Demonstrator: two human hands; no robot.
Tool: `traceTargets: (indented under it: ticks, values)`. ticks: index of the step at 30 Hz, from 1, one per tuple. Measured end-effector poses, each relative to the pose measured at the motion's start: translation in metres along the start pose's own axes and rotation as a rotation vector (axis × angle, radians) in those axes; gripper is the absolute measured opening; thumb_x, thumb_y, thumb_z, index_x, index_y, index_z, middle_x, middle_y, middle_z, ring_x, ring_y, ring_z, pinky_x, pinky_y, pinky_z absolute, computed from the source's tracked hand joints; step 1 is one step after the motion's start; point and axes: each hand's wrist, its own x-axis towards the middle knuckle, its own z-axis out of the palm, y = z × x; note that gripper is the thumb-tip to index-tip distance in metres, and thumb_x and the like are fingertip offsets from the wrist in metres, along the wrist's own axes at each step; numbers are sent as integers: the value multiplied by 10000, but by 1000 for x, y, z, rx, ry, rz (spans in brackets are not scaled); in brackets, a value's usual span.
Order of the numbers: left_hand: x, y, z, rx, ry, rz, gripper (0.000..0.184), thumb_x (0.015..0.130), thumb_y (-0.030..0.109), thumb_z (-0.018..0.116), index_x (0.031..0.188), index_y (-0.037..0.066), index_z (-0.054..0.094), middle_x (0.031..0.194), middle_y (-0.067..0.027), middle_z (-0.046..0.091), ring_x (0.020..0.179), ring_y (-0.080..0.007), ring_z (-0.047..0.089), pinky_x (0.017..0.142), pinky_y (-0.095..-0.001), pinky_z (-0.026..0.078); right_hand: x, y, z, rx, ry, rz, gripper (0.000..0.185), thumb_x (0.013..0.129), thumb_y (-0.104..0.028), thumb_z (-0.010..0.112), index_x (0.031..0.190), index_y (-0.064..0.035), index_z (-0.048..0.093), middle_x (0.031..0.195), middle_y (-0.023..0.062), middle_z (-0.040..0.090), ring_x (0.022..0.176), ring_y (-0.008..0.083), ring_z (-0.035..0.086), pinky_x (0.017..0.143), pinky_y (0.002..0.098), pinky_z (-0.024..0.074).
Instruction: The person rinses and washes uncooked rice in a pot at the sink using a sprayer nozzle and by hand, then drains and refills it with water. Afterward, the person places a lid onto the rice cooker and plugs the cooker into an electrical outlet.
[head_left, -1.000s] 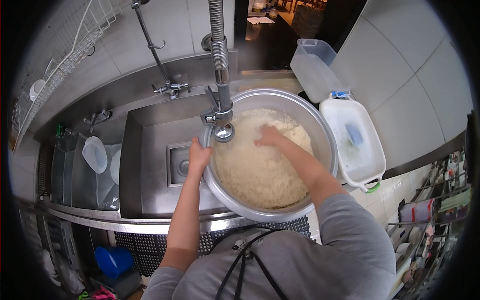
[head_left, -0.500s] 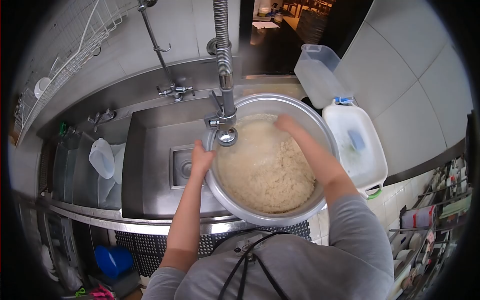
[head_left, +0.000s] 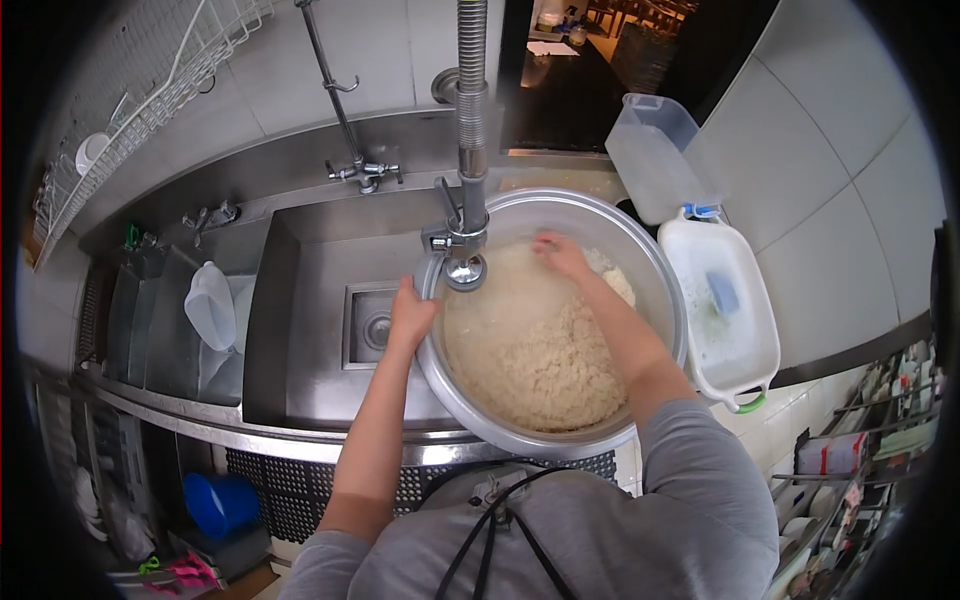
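A big round metal bowl (head_left: pixel 655 400) stands tilted at the right end of the sink. Pale, clumpy rice (head_left: pixel 560 370) is heaped along its near and right side, and cloudy water (head_left: pixel 490 310) lies to the left and back. My left hand (head_left: pixel 413 315) is closed around the bowl's left rim, its thumb pointing up. Inside the bowl, near the back, my right hand (head_left: pixel 562 254) is at the water with its fingers stretched out and slightly blurred. The spray head (head_left: pixel 465 272) of a hose tap hangs over the bowl's left part.
Left of the bowl is the steel sink (head_left: pixel 300 350) with its drain (head_left: pixel 377 330). A white scoop-like container (head_left: pixel 210 305) sits in the far-left basin. At right are a white tub (head_left: pixel 740 350) holding a blue sponge (head_left: pixel 722 293) and a clear plastic bin (head_left: pixel 650 165).
My right hand has moved left through the bowl, its fingers now showing more. The view has shifted slightly. My left hand stays on the rim.
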Motion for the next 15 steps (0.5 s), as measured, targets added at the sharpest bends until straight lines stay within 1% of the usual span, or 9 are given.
traceTargets:
  ticks: [1,3,4,6,8,10,12,14,15]
  values:
    - [0,1,0,0,-21,-5,505,561,88,615,1018,-64,460,899,-194,575,839,-274,567,748,-320,427,0,15,2,-2,-5,-1,264,816,-197,542,1020,-37,593,910,82,620,859,135,566,744,262,444]
    - [-1,6,-3,2,-38,-14,499,560,92,615,1009,-65,463,890,-194,576,834,-274,568,743,-321,428,-2,39,15,35,23,193,444,814,-326,530,1149,-36,503,1110,199,541,1051,317,505,887,356,400]
    - [-2,11,-3,43,-13,-3,488,560,92,615,997,-64,462,882,-196,577,828,-275,569,740,-321,429,-4,38,26,36,18,191,444,814,-326,530,1149,-36,503,1110,199,541,1051,317,505,887,356,400]
    - [-2,10,-3,86,12,-1,478,560,92,615,986,-63,462,874,-197,578,822,-276,571,737,-321,430,-9,30,59,-163,122,14,329,808,-213,493,1080,-37,553,1050,181,570,983,315,533,843,388,416]
    - [2,1,1,53,-1,62,555,576,106,595,1070,-84,428,875,-261,574,846,-380,566,732,-379,437,-14,17,88,-160,82,-5,346,795,-217,492,1085,-35,544,1067,192,556,997,330,518,855,398,408]
    - [4,-4,3,69,2,61,560,575,108,599,1073,-84,429,899,-267,573,866,-380,566,745,-375,437,-21,3,114,-157,18,-47,379,770,-224,491,1095,-32,526,1102,214,527,1024,361,489,880,420,393]
    - [5,-3,3,80,3,63,564,573,109,603,1075,-85,431,922,-273,572,886,-379,566,757,-372,438,-42,-7,138,-258,-21,-178,389,755,-265,516,1066,-32,541,1097,218,525,1022,363,490,874,422,394]
    - [2,4,1,33,-39,-5,558,570,110,611,1061,-88,435,936,-271,570,891,-373,567,773,-368,432,-71,-83,102,16,-321,-12,442,760,-316,532,1087,-19,522,1110,225,516,1035,356,483,886,413,376]
    - [5,0,3,30,-45,-3,558,570,110,611,1061,-88,435,936,-271,570,891,-373,567,773,-368,432,-70,-69,115,12,-317,-8,442,760,-316,532,1087,-19,522,1110,225,516,1035,356,483,886,413,376]
